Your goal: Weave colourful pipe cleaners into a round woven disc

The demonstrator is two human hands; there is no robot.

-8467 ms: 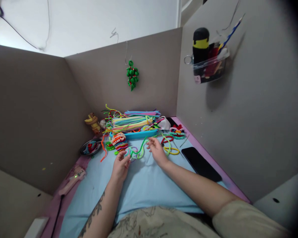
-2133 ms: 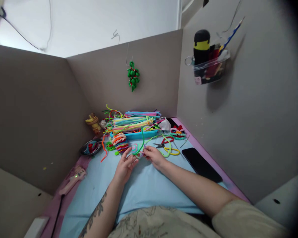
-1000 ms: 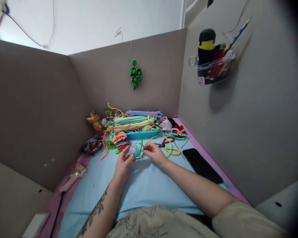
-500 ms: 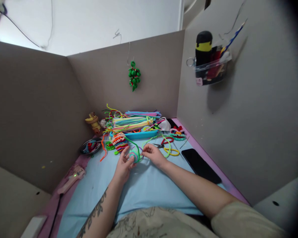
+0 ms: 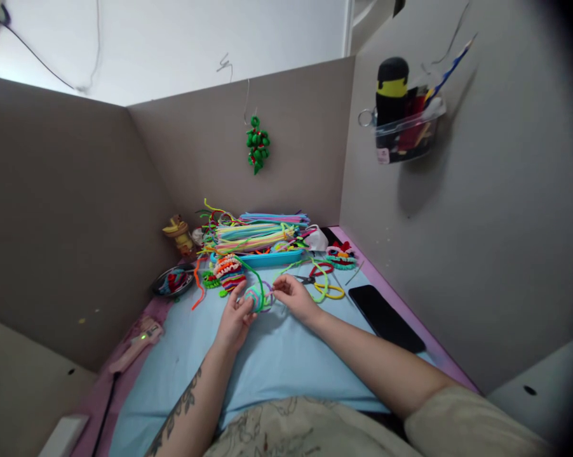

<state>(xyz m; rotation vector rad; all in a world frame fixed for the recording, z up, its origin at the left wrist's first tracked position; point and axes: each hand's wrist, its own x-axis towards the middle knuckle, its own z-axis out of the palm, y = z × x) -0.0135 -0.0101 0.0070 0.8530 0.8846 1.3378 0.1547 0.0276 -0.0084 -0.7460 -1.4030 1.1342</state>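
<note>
Between thumb and fingers, my left hand [image 5: 236,315] grips a small coiled pipe-cleaner piece [image 5: 255,296] in mint, pink and green. A green pipe cleaner [image 5: 254,271] sticks up from it and bends back to the left. On the piece's right side curves a purple pipe cleaner [image 5: 268,297]. My right hand [image 5: 293,296] is pinched at this purple loop, its fingertips closed on a thin strand end too small to make out fully. Just beyond my left hand lies a striped pipe-cleaner figure [image 5: 230,273] in orange, pink and red.
Bundles of pipe cleaners [image 5: 258,236] lie over a blue tray [image 5: 272,259] at the back. Yellow-and-red-handled scissors [image 5: 331,292] and a black phone [image 5: 384,317] are on the right. A dark bowl [image 5: 165,289] and a pink glue gun [image 5: 138,346] sit left.
My left hand and the coiled piece have shifted slightly left, away from my right hand. More of the purple loop shows between them. My right hand has stayed nearly in place.
</note>
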